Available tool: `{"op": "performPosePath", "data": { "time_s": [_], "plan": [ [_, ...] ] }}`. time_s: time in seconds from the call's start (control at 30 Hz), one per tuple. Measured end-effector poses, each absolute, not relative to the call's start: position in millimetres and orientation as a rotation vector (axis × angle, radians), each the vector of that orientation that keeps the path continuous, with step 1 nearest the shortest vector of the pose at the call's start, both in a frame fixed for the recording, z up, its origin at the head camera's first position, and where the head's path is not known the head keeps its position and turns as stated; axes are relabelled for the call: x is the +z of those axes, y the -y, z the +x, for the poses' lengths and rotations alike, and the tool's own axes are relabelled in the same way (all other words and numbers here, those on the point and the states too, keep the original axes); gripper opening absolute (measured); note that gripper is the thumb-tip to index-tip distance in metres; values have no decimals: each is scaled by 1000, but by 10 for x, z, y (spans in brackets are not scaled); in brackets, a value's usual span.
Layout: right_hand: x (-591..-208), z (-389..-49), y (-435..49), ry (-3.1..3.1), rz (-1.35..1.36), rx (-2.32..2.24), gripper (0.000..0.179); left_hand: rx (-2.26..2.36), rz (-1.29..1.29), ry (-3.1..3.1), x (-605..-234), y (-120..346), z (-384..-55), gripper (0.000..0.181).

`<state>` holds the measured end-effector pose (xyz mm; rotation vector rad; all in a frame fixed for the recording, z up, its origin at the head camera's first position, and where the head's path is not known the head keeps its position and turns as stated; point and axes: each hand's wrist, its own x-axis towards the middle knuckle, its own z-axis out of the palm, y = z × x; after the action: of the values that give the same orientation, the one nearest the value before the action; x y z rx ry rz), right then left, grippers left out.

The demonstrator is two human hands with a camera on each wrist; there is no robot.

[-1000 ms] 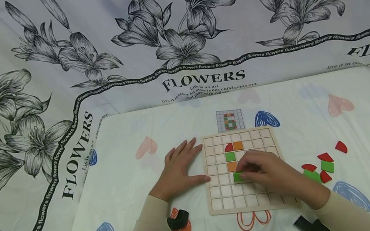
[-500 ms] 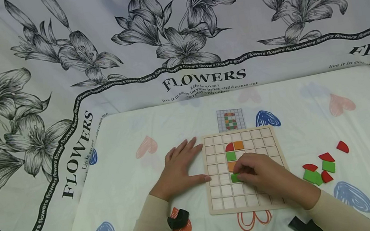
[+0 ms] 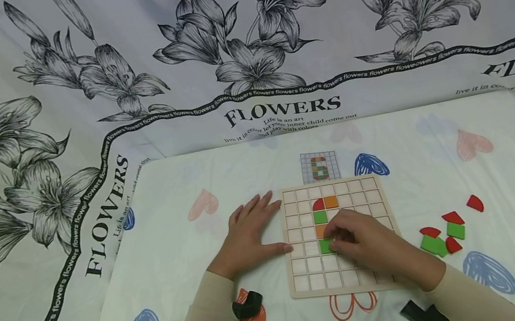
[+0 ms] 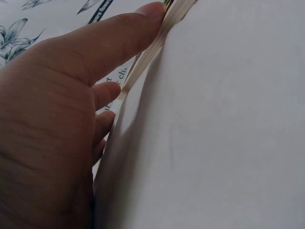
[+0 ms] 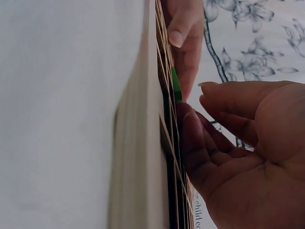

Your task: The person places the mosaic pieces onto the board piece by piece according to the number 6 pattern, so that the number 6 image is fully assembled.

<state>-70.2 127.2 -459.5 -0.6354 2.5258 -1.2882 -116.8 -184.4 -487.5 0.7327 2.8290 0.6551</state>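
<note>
A square wooden grid board [image 3: 310,284] lies on the cloth. My right hand [image 3: 375,243] is over its middle, its fingertips pinching the right edge of a green square tile [image 3: 325,247]. That tile [image 5: 176,87] shows at the fingertips in the right wrist view, close to the grid. Above it in the same column are an orange square [image 3: 321,231], a green square [image 3: 320,217] and a red quarter-circle [image 3: 318,205]. Another orange square [image 3: 331,202] is right of the red one. My left hand [image 3: 249,239] lies with fingers spread, its thumb and fingertips at the board's left edge.
Beyond the board lies a small pattern card [image 3: 320,166] with a coloured figure on a grid. Loose green squares [image 3: 456,231] and red quarter-circles [image 3: 475,203] lie to the right. Black bands [image 3: 248,305] are by both wrists. A flower-printed cloth [image 3: 251,50] hangs behind.
My right hand has moved slightly left with the green square, which now lines up below the orange square and shows more of its face. The left hand has stayed in place.
</note>
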Motion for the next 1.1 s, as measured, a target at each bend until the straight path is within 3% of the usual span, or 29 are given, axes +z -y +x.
{"op": "performPosePath", "data": {
  "time_s": [0.63,1.1],
  "plan": [
    [-4544,-687,-1266,-2490,-603,-1329,3,658,731,-2827,-4871,1844,-1170,100],
    [-4545,-692,-1272,-2418,-596,-1385,10,660,724,-2821,-4867,1841,-1167,100]
  ]
}}
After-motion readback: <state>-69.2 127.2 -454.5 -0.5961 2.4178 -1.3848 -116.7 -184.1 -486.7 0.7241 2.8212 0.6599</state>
